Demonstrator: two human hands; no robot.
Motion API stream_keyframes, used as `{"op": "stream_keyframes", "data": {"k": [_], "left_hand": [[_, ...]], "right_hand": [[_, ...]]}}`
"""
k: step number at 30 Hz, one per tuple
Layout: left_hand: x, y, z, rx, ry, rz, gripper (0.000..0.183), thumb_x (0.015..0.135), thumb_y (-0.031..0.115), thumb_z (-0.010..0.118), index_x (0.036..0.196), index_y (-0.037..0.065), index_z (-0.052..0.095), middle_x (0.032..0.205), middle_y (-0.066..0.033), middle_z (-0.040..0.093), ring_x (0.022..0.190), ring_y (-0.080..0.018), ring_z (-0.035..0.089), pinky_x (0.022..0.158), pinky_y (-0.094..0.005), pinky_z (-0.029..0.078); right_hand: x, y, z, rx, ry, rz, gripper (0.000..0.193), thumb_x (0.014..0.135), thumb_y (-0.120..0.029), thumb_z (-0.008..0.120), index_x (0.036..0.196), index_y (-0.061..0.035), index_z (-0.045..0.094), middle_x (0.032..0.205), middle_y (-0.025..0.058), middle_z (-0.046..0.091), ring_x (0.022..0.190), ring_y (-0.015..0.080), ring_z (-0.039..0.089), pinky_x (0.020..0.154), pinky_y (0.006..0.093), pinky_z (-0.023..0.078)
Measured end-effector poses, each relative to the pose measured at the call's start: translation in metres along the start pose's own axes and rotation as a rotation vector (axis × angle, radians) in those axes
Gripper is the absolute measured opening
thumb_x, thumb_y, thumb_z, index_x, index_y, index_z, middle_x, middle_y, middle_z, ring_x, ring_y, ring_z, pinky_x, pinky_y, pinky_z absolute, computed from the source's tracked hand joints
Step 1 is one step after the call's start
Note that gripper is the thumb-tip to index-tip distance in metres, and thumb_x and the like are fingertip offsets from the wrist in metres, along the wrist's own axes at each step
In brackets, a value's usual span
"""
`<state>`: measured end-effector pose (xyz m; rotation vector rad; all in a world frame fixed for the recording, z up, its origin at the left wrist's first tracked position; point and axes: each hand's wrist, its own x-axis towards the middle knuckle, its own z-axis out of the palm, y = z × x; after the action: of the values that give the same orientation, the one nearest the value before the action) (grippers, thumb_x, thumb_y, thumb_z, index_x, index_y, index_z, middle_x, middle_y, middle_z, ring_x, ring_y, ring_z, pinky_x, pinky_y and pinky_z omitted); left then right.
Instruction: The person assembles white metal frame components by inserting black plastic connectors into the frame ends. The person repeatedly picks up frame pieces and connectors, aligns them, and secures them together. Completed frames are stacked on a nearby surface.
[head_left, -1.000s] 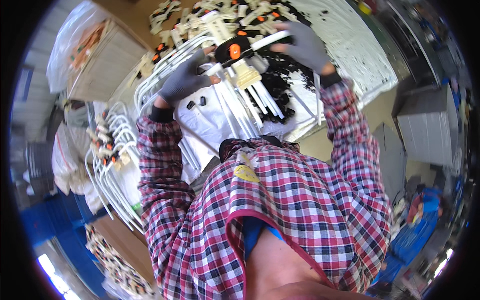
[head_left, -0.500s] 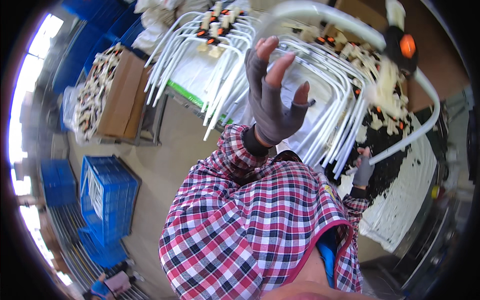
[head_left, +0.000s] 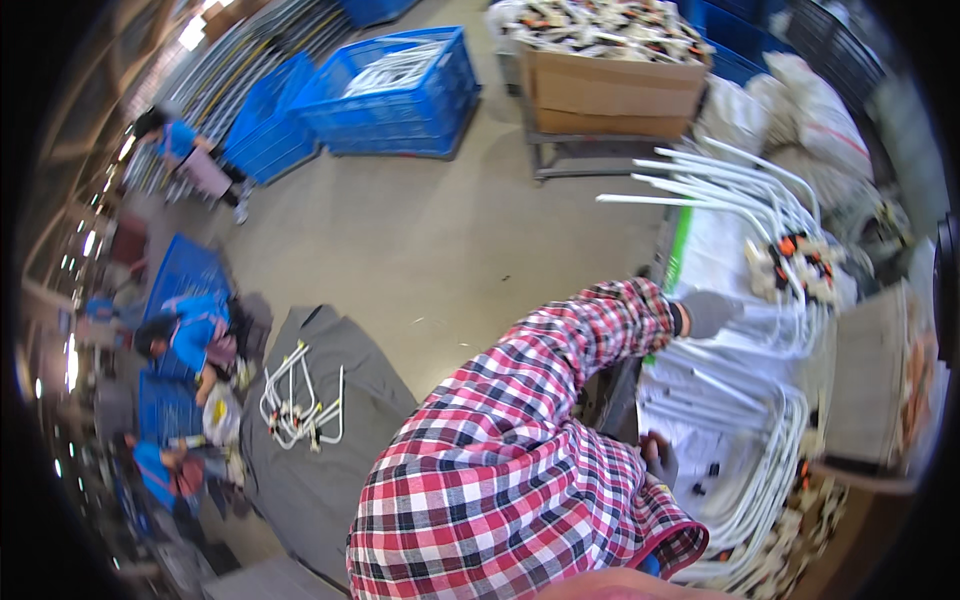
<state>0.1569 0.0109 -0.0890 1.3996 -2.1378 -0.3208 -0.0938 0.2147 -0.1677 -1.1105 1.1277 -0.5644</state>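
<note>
Left hand [head_left: 708,314]: shifted to white tubes [head_left: 790,435], three o'clock; right hand [head_left: 660,456]: four o'clock; both grips unreadable. Tubes nested, apparently saving space.

Bright lamps [head_left: 72,362] dot the dim left side, while a smooth beige-grey floor [head_left: 450,220] stretches beneath a metal stand [head_left: 590,139]

Upper left, a large blue crate [head_left: 425,115] beside a smaller blue bin [head_left: 268,125]; upper right, a cardboard box [head_left: 615,95] on a metal stand [head_left: 536,155], with pale sacks [head_left: 825,115] near it; left, one co-worker [head_left: 182,145] near the bin and two others [head_left: 198,330] near a grey sheet [head_left: 340,500]
</note>
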Motion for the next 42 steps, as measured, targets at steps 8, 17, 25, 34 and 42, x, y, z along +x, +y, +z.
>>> {"op": "stream_keyframes", "data": {"k": [8,17,25,34,42], "left_hand": [[-0.041,0.035,0.061,-0.093,-0.104,-0.16,0.029,0.094,0.018,0.05,0.122,0.012,0.059,0.095,-0.0155,0.066,0.085,-0.0369,0.067,0.067,-0.0472,0.053],[-0.045,0.046,0.085,0.022,-0.131,-0.166,0.025,0.087,0.018,0.055,0.109,0.013,0.064,0.1,-0.0088,0.061,0.09,-0.0304,0.066,0.074,-0.0438,0.053],[-0.045,0.046,0.117,-0.054,-0.164,-0.309,0.024,0.094,0.025,0.052,0.107,0.016,0.07,0.098,-0.0101,0.066,0.085,-0.0321,0.067,0.071,-0.0473,0.052],[-0.08,-0.006,0.095,0.263,-0.063,0.006,0.065,0.082,0.026,0.063,0.14,0.002,0.045,0.137,-0.0254,0.044,0.124,-0.0409,0.042,0.105,-0.0537,0.031],[-0.026,0.052,0.115,-0.044,-0.15,0.326,0.06,0.083,0.017,0.067,0.137,0.005,0.046,0.14,-0.0211,0.047,0.124,-0.0386,0.05,0.103,-0.0442,0.043]], "right_hand": [[-0.054,-0.017,-0.057,0.264,0.157,0.168,0.037,0.101,-0.029,0.056,0.127,-0.0029,0.055,0.11,0.0121,0.065,0.094,0.019,0.064,0.081,0.0302,0.051],[-0.02,0.0,-0.083,0.243,0.124,0.294,0.035,0.101,-0.033,0.055,0.121,-0.0047,0.055,0.105,0.0104,0.062,0.088,0.0182,0.059,0.077,0.0313,0.049],[-0.047,0.015,-0.098,0.22,0.192,0.293,0.036,0.1,-0.033,0.056,0.121,-0.004,0.056,0.107,0.0102,0.063,0.091,0.0183,0.059,0.081,0.0311,0.049],[-0.118,0.006,-0.032,0.008,0.731,0.03,0.026,0.096,-0.018,0.062,0.111,0.0033,0.064,0.098,0.0054,0.066,0.091,0.0127,0.06,0.084,0.0272,0.049],[-0.165,0.094,0.05,-0.055,1.247,0.171,0.027,0.092,-0.02,0.067,0.11,-0.0009,0.065,0.09,0.0098,0.07,0.081,0.0151,0.066,0.073,0.0279,0.052]]}}
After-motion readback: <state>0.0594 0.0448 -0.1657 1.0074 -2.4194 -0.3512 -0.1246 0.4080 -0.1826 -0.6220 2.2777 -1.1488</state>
